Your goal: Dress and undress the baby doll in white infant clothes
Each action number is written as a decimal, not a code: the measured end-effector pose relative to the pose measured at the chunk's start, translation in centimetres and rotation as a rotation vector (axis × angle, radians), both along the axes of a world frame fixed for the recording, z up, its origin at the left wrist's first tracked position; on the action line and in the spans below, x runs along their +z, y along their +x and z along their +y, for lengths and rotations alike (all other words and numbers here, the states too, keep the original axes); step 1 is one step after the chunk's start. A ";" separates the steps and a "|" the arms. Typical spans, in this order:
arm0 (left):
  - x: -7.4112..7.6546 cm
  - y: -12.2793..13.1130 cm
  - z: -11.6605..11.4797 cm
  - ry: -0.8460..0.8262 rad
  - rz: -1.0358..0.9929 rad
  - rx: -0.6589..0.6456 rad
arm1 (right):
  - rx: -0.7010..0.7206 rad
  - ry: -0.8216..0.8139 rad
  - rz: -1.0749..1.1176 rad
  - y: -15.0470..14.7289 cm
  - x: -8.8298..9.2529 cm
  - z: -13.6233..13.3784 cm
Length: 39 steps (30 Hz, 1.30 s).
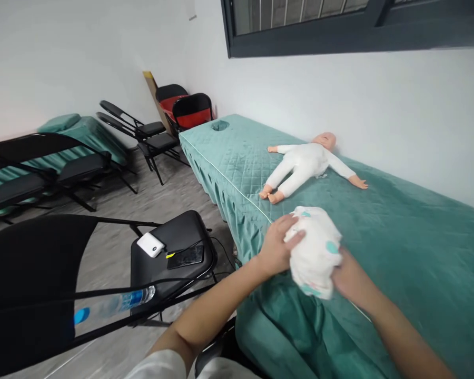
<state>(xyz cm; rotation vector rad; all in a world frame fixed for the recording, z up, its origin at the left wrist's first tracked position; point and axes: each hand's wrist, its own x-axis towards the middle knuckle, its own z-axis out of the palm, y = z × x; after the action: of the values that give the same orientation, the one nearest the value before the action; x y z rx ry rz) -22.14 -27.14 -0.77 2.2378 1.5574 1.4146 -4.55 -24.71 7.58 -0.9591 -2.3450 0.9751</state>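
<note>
A white diaper with teal spots, bunched up, is between my two hands above the near edge of the bed. My left hand is closed on its left side, the thumb and fingers lying over the front. At its lower right, my right hand grips the other side, with most of its fingers hidden behind the diaper. Beyond my hands, a baby doll in a white suit lies on its back on the green bed cover, feet toward me and arms spread.
A black folding chair stands at my left, bearing a white power bank, a phone and a water bottle. More folding chairs line the left side. A wall and a window border the bed's far side.
</note>
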 end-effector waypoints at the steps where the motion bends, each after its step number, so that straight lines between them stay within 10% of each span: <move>1: -0.8 -1.0 0.4 -0.023 -0.054 0.060 | 0.007 -0.005 0.009 0.0 -0.2 -0.1; 9: -2.7 -14.8 1.0 -0.154 -0.141 0.738 | -0.052 -0.269 -0.025 5.0 -7.4 -3.8; 15: -5.5 -27.4 -7.4 -0.674 0.265 1.215 | -0.231 -0.596 -0.035 13.1 -16.3 -10.6; 20: -8.3 -32.9 -13.7 -1.002 0.362 1.466 | -0.353 -0.728 -0.035 15.7 -18.1 -13.5; 30: -13.2 -29.6 -15.0 -1.057 0.513 0.989 | -0.300 -0.669 -0.109 14.1 -21.3 -14.5; 35: -14.2 -24.4 -12.8 -0.907 0.615 0.495 | -0.312 -0.631 -0.074 13.5 -21.3 -15.1; 39: -14.1 -18.3 -9.4 -0.738 0.440 0.448 | -0.241 -0.600 -0.135 12.4 -19.6 -15.9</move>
<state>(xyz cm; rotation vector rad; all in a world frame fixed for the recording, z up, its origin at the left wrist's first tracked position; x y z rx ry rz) -40.43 -36.57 -14.91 1.8513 2.3160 0.2418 7.89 -40.62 -12.02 -1.5287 -1.9939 1.5896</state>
